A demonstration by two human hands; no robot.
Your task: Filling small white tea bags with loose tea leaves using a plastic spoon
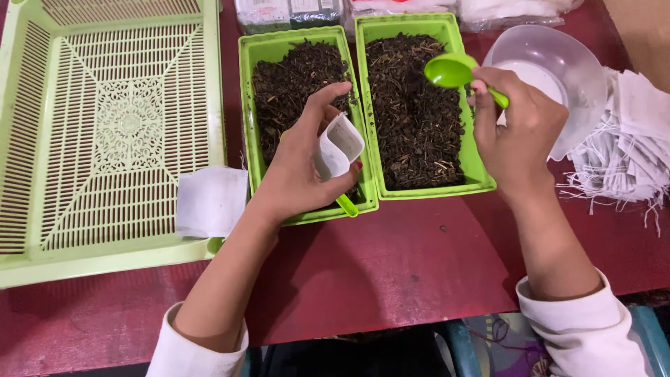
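The left hand (301, 167) is pinching an open white tea bag (338, 146), mouth facing up-right; the right hand (518, 126) is gripping a green spoon (455, 72), bowl pointing left over the tea tray (414, 28).

a pale green slotted basket (105, 132) is lying flat on the left of the dark red counter (412, 265), taking up most of that side. a filled white pouch (211, 201) is resting on the basket's near right corner, overhanging its rim. a clear plastic bowl (558, 70) is sitting tilted at the far right, leaning on a heap of flat white pouches with loose strings (628, 150) that is spilling toward the counter's right edge. clear plastic packets (289, 12) are lying along the far edge, behind the green trays, partly cut off by the frame. a blue-edged patterned seat (488, 342) is showing below the counter's near edge.
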